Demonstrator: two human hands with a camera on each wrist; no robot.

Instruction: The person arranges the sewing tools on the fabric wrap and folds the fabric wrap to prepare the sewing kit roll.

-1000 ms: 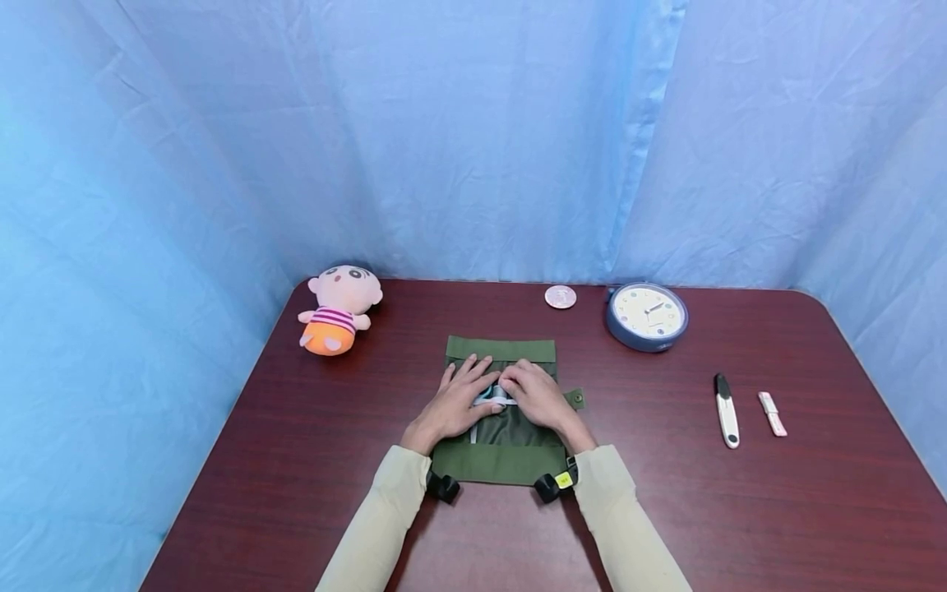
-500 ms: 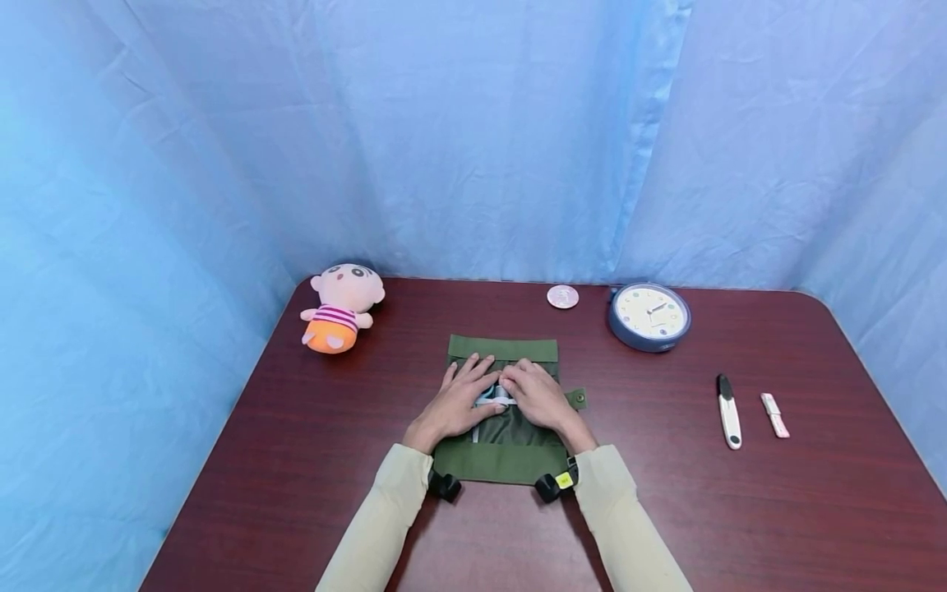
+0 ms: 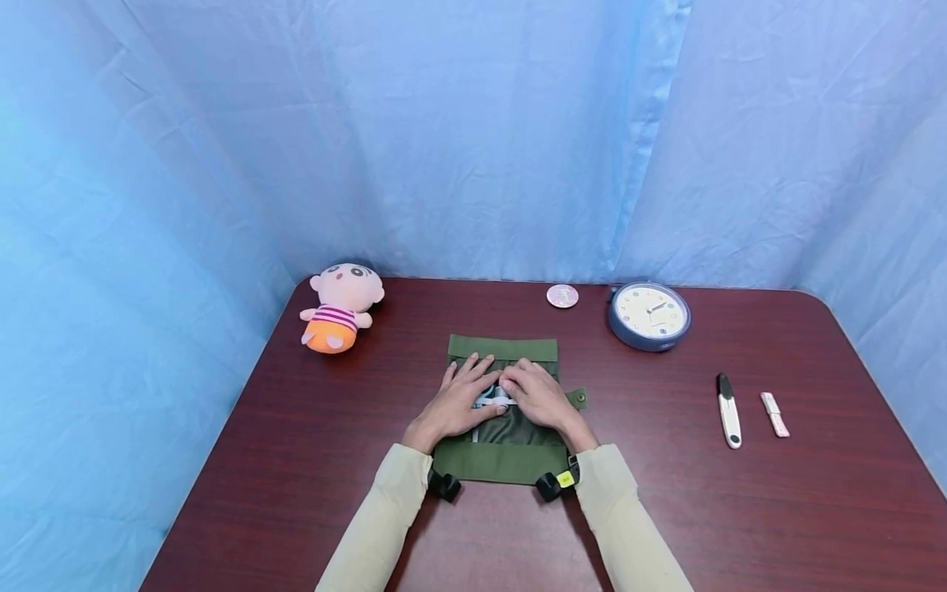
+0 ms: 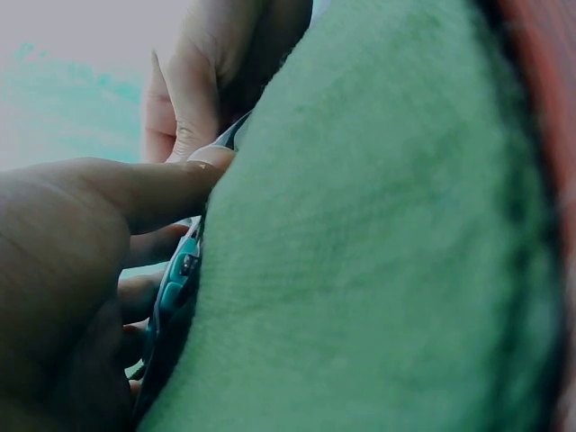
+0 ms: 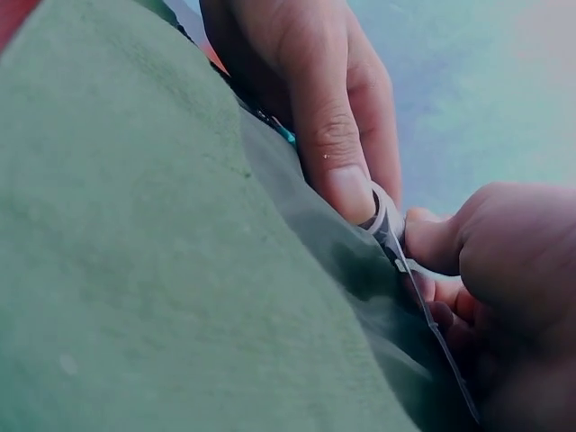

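An unfolded green cloth pouch (image 3: 499, 463) lies on the table under both hands. My left hand (image 3: 460, 404) rests on it with fingers spread. In the right wrist view, its thumb presses beside the ring-shaped end of a small silver-grey cylinder (image 5: 387, 219). My right hand (image 3: 540, 398) curls over the cylinder's far end and pinches it. A white elastic strap (image 3: 483, 401) crosses the cylinder. Under the left fingers sits a teal item (image 4: 177, 274), mostly hidden, its kind unclear.
A plush doll (image 3: 334, 316) sits at back left. A round pink-white disc (image 3: 562, 296) and a blue alarm clock (image 3: 649, 317) stand at the back. Right lie a black-and-white slim tool (image 3: 728, 413) and a small pink-white bundle (image 3: 774, 414). A snap tab (image 3: 577, 399) sticks out of the pouch.
The head view has shifted slightly. Both hands stay in almost the same place on the pouch, with no clear movement of the cylinder.
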